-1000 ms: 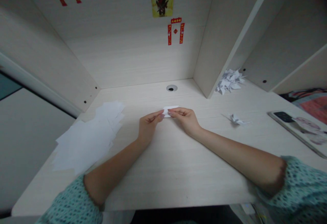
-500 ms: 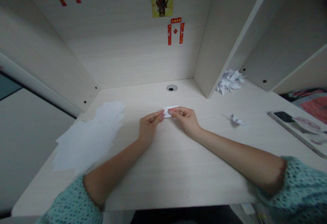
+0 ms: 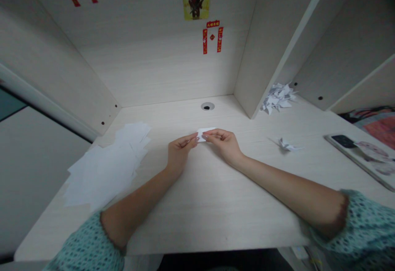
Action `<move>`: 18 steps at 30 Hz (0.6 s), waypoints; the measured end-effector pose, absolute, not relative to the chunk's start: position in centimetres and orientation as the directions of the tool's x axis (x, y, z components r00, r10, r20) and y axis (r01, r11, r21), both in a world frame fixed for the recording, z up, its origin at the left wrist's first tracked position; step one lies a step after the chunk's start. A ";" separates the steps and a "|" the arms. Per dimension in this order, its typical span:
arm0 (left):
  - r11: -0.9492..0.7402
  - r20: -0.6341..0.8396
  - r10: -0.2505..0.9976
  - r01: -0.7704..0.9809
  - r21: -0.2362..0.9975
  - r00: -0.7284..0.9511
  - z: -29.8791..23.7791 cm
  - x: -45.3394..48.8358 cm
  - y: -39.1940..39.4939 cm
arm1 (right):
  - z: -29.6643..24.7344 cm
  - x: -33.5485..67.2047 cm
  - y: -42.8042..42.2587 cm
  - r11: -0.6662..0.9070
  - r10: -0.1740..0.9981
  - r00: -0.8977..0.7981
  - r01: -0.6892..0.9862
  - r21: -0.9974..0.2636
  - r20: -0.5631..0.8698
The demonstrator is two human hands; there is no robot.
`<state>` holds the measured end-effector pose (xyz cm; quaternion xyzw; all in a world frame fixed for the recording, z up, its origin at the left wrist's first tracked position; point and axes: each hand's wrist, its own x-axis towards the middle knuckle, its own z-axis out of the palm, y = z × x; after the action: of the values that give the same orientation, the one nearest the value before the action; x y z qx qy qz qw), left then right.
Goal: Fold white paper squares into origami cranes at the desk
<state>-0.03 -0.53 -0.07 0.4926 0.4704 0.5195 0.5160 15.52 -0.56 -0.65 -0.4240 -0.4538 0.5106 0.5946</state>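
A small folded piece of white paper [image 3: 203, 133] lies between my two hands on the pale wooden desk [image 3: 210, 205], near its middle. My left hand [image 3: 179, 151] pinches the paper's left end with fingertips pressed together. From the other side, my right hand [image 3: 224, 143] pinches its right end, fingers curled over it. Most of the paper is hidden under the fingertips.
A loose stack of white paper sheets [image 3: 105, 168] lies at the left. One folded paper figure [image 3: 285, 144] rests to the right, and a heap of folded paper figures [image 3: 277, 97] sits in the shelf corner. A phone [image 3: 362, 155] lies at the far right. A cable hole [image 3: 207, 106] is behind.
Hardly anything differs; my right hand's fingers have shifted very slightly on the paper.
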 end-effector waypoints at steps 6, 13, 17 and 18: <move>-0.049 0.049 0.999 -0.034 0.998 0.000 0.0 0.0 -0.6 | -0.8 15.5 -0.4 0.118 0.992 0.073 -0.219 -0.969 0.104; -0.011 0.013 1.000 -0.082 0.997 0.016 -0.1 0.1 -0.5 | -0.8 15.4 -0.4 0.083 0.995 0.074 -0.258 -0.963 0.066; 0.014 -0.011 1.000 -0.110 0.994 0.025 -0.3 0.1 -0.5 | -0.8 15.4 -0.5 0.069 0.996 0.074 -0.269 -0.961 0.051; 0.022 -0.019 0.999 -0.122 0.992 0.029 -0.3 0.1 -0.4 | -0.8 15.4 -0.5 0.066 0.996 0.072 -0.273 -0.960 0.048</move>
<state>0.08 -0.44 -0.30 0.4704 0.4665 0.5174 0.5416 15.40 -0.48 -0.83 -0.4269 -0.4233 0.5336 0.5949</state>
